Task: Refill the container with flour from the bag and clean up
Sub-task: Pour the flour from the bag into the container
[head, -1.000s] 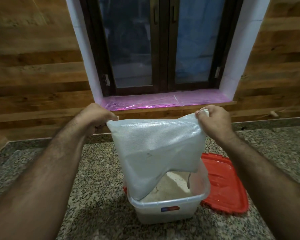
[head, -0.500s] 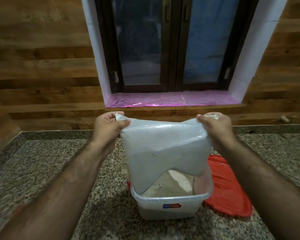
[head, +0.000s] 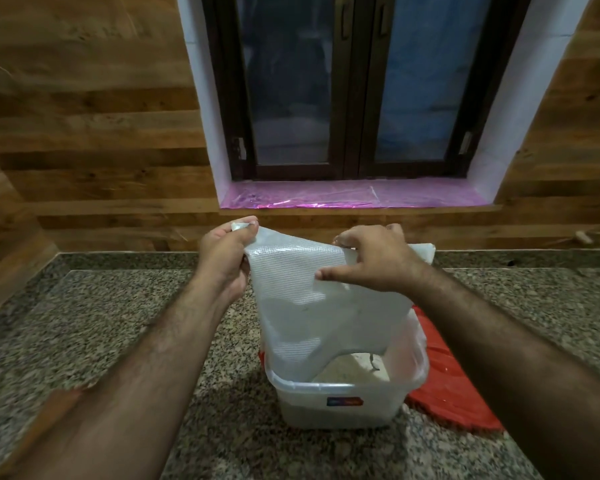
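- Granite counter (head: 84,323), left side: bare and wide; room there to set the bag down or swing it clear.
- Left hand (head: 224,258): pinching the bag's upturned far-left corner between thumb and fingers.
- Woven plastic flour bag (head: 302,306): held upside down, mouth hanging inside the container. It looks limp and nearly empty, so light and floppy; the weave is likely slick. Corners are the sure hold.
- Right hand (head: 374,261): gripping the bag's upper edge inward of the right corner, thumb stretched across the near face.
- Clear plastic container (head: 340,407): centre-near on the counter, flour low inside; thin rim, could tip if the bag drags it.
- Red lid (head: 454,393): flat, just right of the container, partly behind it; crowds that side.
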Demonstrator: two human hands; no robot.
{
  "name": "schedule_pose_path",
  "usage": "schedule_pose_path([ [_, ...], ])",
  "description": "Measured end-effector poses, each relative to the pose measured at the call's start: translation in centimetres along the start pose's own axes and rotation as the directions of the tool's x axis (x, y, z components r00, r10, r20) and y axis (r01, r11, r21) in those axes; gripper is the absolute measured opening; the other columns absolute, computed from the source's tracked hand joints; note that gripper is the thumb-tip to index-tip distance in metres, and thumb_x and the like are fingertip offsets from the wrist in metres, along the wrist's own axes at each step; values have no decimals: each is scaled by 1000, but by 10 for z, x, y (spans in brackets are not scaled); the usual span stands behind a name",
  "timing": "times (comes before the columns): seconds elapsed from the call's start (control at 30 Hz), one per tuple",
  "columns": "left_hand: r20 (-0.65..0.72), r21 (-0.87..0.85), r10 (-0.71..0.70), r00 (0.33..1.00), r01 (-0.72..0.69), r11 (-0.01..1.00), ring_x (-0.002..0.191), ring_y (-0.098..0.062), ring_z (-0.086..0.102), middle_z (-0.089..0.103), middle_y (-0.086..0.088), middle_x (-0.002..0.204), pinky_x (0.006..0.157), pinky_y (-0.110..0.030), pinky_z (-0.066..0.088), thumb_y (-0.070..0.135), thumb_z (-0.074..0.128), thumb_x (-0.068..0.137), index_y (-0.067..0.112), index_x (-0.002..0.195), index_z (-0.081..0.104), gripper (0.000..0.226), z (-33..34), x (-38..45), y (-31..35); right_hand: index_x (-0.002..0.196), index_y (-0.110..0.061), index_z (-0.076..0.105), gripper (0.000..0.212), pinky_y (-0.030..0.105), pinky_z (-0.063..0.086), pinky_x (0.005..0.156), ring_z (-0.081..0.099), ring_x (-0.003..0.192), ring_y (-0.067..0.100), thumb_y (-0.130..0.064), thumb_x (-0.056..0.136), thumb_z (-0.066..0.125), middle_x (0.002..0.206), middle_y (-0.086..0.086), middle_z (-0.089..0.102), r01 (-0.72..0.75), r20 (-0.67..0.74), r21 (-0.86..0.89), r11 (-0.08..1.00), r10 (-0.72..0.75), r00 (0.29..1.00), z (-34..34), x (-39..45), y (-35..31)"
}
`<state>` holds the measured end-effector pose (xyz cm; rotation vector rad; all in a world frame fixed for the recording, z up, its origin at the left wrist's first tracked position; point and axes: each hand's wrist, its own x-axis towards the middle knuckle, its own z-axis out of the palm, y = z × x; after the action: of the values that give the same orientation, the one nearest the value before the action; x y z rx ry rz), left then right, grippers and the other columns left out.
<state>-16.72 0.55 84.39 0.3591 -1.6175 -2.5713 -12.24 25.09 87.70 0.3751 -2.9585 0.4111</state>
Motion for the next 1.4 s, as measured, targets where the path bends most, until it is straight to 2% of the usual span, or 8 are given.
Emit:
schedule_pose_path([
  [0.2, 48, -2, -54, 997, 54, 999, 84, -27, 77, 76, -23, 106, 77, -40, 66, 2, 70, 99, -1, 119, 76, 21, -3, -1, 1, 77, -30, 70, 22, 28, 50, 75, 67, 79, 6, -35, 98, 78, 82, -13, 72, 14, -75, 255, 967, 6, 997, -3, 17, 3],
  [0.5, 25, -72, -100, 995, 101, 992, 104, -38, 75, 71, -28, 119, 93, -52, 64, 3, 64, 103, 1, 126, 71, 24, -7, 6, 0, 123, -27, 70, 78, 45, 57, 96, 63, 104, 16, -90, 77, 61, 115, -9, 68, 13, 130, -149, 989, 7, 991, -6, 5, -9],
  [0.73, 75, -44, -134, 988, 137, 990, 104, -38, 67, 68, -30, 123, 109, -54, 53, 5, 61, 105, 2, 124, 70, 22, -11, 9, -1, 79, -28, 67, 30, 38, 50, 94, 58, 78, 4, -51, 98, 69, 82, -14, 67, 81, 147, 7, 997, -81, 986, -3, 20, -10],
  [0.93, 28, 178, 27, 999, -32, 984, 70, -15, 69, 75, -16, 95, 59, -28, 59, 17, 72, 102, 2, 118, 72, 23, -8, 1, 4, 89, -29, 70, 20, 32, 56, 81, 67, 92, 14, -22, 105, 59, 96, -13, 72, 116, 14, 97, 989, -118, 993, -7, 23, -4],
  [1.07, 172, 854, 527, 832, -393, 340, 129, -24, 57, 58, -8, 144, 103, -48, 56, 58, 66, 98, 20, 145, 63, 61, -6, -6, 14, 90, -35, 63, 24, 32, 54, 80, 64, 90, 13, -18, 105, 55, 92, -18, 65, 174, -22, 97, 980, -173, 985, -14, 25, 5],
  [1.17, 564, 799, 535, 629, -580, -159, 165, -27, 11, 15, -2, 179, 130, -50, 17, 68, 49, 103, 26, 170, 27, 82, 11, -36, 27, 91, -32, 65, 22, 34, 55, 80, 64, 89, 13, -17, 104, 57, 91, -16, 66, 219, -40, 93, 971, -216, 976, -13, 27, 3],
  [1.3, 693, 674, 29, 720, -633, -381, 164, -17, 21, 20, -1, 179, 133, -42, 18, 91, 31, 93, 22, 173, 15, 107, 25, -62, 21, 90, -23, 68, 16, 39, 57, 78, 64, 84, 13, -27, 100, 57, 87, -15, 68, 281, -64, 88, 956, -276, 959, -6, 31, 2],
  [1.4, 712, 690, 243, 658, -595, -412, 167, -18, 3, 5, -4, 181, 136, -43, 5, 93, 30, 91, 17, 173, 3, 115, 23, -64, 15, 89, -22, 69, 17, 37, 56, 76, 65, 85, 11, -26, 101, 58, 87, -16, 68, 295, -90, 92, 951, -287, 954, -2, 31, 2],
])
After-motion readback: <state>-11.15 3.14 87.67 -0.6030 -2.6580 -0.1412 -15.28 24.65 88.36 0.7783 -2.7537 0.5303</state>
